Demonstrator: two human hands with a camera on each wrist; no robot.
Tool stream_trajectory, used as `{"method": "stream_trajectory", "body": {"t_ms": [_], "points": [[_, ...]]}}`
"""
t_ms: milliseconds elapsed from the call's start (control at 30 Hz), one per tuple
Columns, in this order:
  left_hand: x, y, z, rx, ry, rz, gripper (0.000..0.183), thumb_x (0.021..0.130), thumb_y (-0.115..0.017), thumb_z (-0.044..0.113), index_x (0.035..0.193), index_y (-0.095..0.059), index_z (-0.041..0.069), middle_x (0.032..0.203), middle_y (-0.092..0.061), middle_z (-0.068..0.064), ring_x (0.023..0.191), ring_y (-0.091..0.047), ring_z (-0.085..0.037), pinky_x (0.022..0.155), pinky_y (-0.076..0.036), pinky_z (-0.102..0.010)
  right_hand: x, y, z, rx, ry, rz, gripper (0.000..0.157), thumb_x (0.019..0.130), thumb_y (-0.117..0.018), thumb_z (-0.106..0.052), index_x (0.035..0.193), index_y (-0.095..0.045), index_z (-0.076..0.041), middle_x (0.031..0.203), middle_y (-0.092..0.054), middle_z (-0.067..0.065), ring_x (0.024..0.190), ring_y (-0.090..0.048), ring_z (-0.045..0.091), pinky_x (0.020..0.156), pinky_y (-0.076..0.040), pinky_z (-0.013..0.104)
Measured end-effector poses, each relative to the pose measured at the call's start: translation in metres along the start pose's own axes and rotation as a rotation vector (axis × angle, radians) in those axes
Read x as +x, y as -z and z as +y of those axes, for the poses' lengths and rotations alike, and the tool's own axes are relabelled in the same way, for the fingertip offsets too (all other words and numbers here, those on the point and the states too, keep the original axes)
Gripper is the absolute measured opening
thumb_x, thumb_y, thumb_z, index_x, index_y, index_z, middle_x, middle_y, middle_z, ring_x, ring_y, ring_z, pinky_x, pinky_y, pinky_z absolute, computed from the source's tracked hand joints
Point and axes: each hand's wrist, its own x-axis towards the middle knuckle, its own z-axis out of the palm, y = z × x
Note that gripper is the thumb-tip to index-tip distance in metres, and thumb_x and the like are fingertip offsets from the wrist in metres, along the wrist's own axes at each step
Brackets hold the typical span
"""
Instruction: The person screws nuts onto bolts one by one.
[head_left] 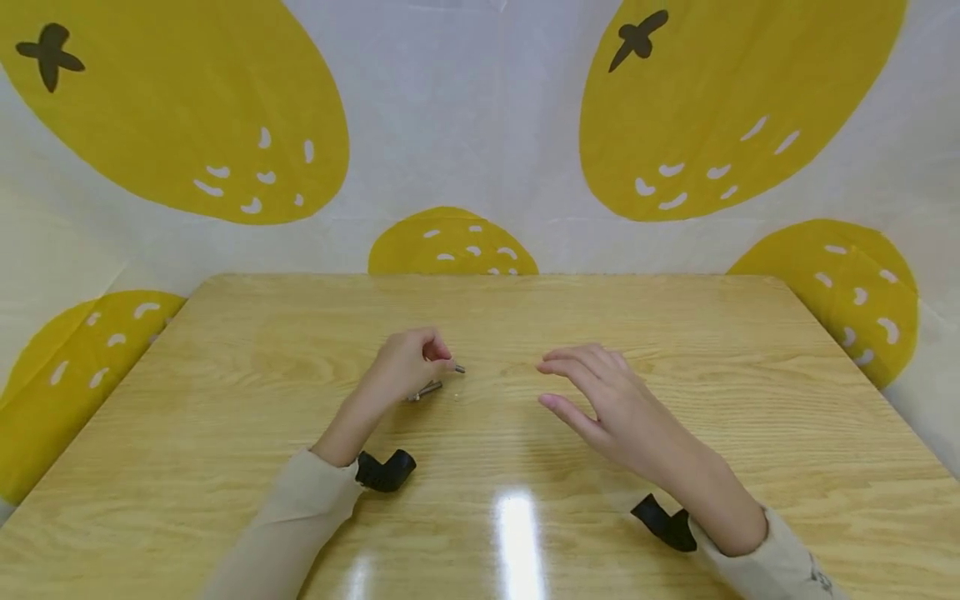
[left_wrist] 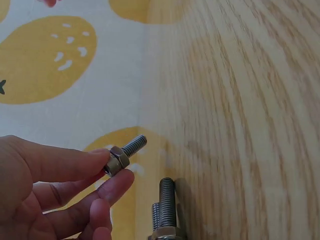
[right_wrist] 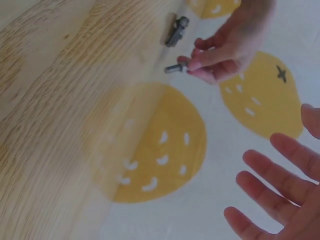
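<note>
Between thumb and fingers, my left hand (head_left: 405, 367) pinches a metal bolt (left_wrist: 134, 146). In the left wrist view, its threaded end points up and to the right, and a hex nut (left_wrist: 120, 156) sits near the fingertips; the fingers partly hide the other end. More bolts (left_wrist: 168, 200) of the same grey metal lie close together on the table, just below the left hand in the head view. My right hand (head_left: 603, 400) is over the table to the right, fingers spread and holding nothing. The right wrist view shows its extended fingers (right_wrist: 280, 180).
A light wood-grain table (head_left: 480, 450) spreads under both hands. Behind it hangs a white cloth (head_left: 465, 108) printed with large yellow fruit shapes. Black curved pieces (head_left: 386, 471) are worn at both wrists by the beige sleeves (head_left: 292, 517).
</note>
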Motion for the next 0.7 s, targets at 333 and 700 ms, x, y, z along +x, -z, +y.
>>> {"method": "stream_trajectory", "body": {"t_ms": [333,700], "points": [[0.0065,-0.0047,-0.0054,0.070,0.039,-0.061,0.009,0.081,-0.070,0.011,0.081,-0.062,0.007,0.076,-0.062,-0.004,0.067,-0.053,-0.017,0.060,-0.042,-0.025,-0.0041,-0.0016,0.0035,-0.013,-0.073,-0.078,0.032,0.092,-0.058,-0.027,0.115,-0.060,-0.005,0.119,-0.059,0.006,0.112,-0.052,0.022,0.094,-0.041,0.047],[0.0011,0.0018,-0.0032,0.125,0.028,-0.061,0.012,0.089,-0.064,0.018,0.095,-0.063,0.007,0.093,-0.064,-0.007,0.084,-0.058,-0.021,0.074,-0.049,-0.034,-0.0056,-0.0028,0.0075,-0.020,-0.109,-0.109,0.038,0.092,-0.058,-0.030,0.120,-0.058,-0.004,0.124,-0.057,0.009,0.118,-0.050,0.026,0.100,-0.038,0.049]]}}
